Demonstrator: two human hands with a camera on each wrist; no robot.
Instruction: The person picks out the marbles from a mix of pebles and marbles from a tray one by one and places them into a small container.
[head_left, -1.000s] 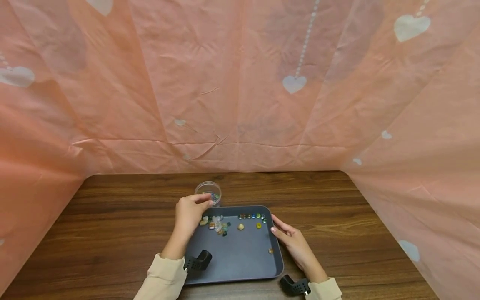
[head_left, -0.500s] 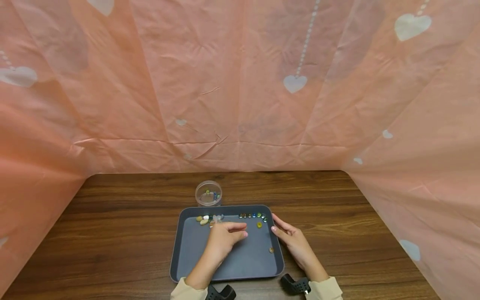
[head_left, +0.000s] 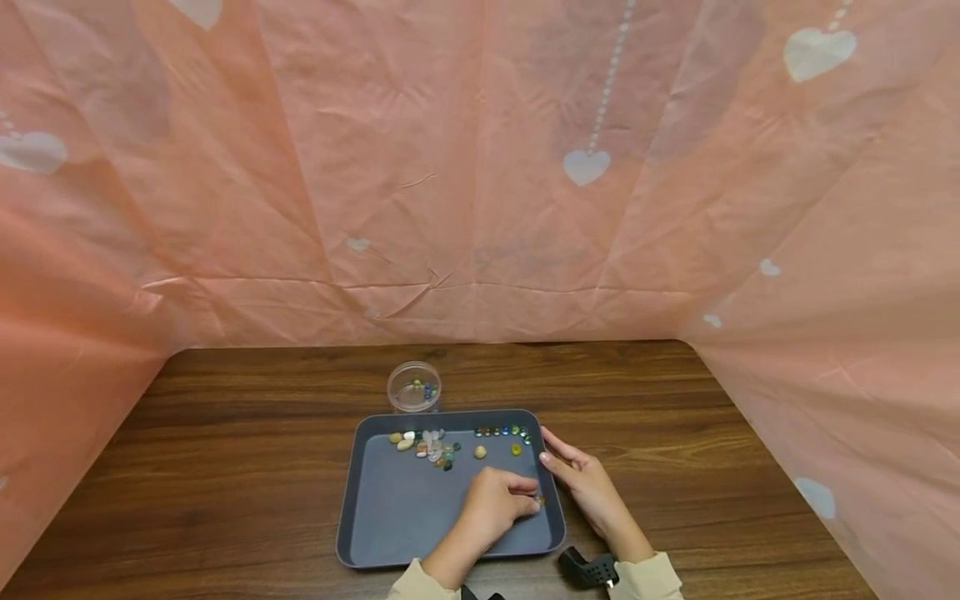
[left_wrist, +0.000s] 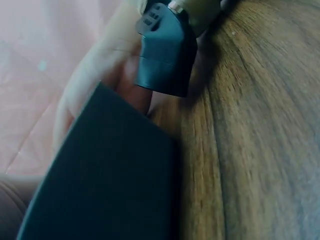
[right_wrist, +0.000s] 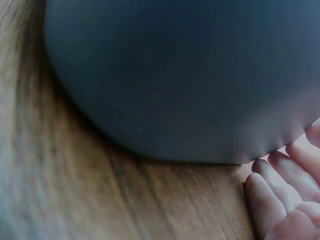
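Observation:
My left hand (head_left: 491, 504) reaches over the right side of a dark grey tray (head_left: 405, 533). Its thumb and index fingertips stand slightly parted, right at a small amber glass bead (head_left: 540, 500) near the tray's right wall. Beside the tray, my right hand (head_left: 592, 487) rests its fingertips against the outer right wall; the right wrist view shows these fingers (right_wrist: 267, 200) touching the wall from outside. In the left wrist view, the tray's outer wall (left_wrist: 115, 165) fills the lower left, with the right hand (left_wrist: 95, 85) beyond it.
Behind the tray stands a clear round jar (head_left: 414, 396) holding several marbles. A mixed cluster of stones (head_left: 435, 448) lies at the tray's back left. Glass beads (head_left: 502, 431) line its back right, near a tan stone (head_left: 480, 452) and a yellow bead (head_left: 515, 449). Pink curtains (head_left: 480, 208) enclose the table.
My left hand has moved from over the jar, across the tray, down to the amber bead at the right. The right hand stays at the tray's edge.

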